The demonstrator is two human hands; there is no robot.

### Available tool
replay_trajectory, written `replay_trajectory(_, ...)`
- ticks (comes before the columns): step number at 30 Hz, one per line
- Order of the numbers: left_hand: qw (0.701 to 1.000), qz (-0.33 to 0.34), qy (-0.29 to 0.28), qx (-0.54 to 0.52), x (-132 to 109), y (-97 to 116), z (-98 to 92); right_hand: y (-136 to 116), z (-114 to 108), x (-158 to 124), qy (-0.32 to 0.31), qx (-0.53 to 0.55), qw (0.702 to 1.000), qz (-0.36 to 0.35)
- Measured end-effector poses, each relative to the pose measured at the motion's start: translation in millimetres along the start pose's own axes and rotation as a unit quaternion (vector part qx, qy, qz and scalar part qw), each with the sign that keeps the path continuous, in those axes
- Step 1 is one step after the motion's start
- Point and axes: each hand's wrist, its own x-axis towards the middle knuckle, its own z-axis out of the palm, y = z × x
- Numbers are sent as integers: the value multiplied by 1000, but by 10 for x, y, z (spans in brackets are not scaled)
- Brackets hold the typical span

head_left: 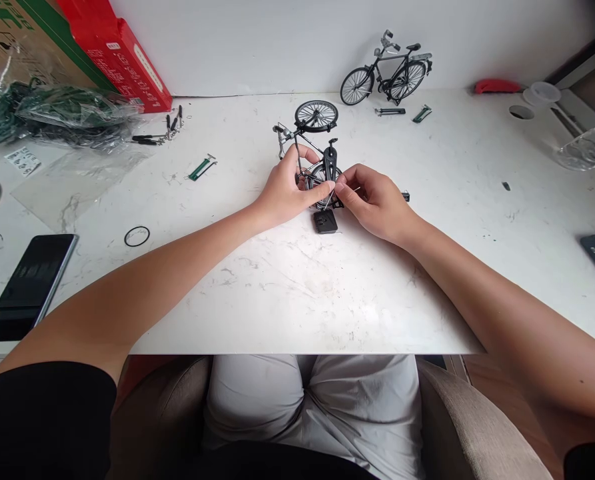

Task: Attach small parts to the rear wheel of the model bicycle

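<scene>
The model bicycle (330, 165) lies between both hands above the tabletop (257, 287), its front wheel (317, 117) toward twelve o'clock. The left hand's (283, 187) grip pinches it, thumb across the rear wheel (319, 175), which sits at three o'clock from that palm. At the wheel's three-o'clock edge, the right hand's (377, 203) grip is pressed together; anything between its tips is too small to tell

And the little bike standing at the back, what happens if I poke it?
The standing bike might tip sideways, since its wheels look narrow. Pushed along its length, it could roll, if they turn freely. Its thin spokes look delicate, so a hard poke might bend something.
</scene>
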Motion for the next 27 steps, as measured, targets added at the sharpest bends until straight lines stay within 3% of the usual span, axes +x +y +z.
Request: replay_trajectory(27, 1000, 7, 12, 6, 6, -31, 8, 4, -7, 6, -2, -2, 1000, -2)
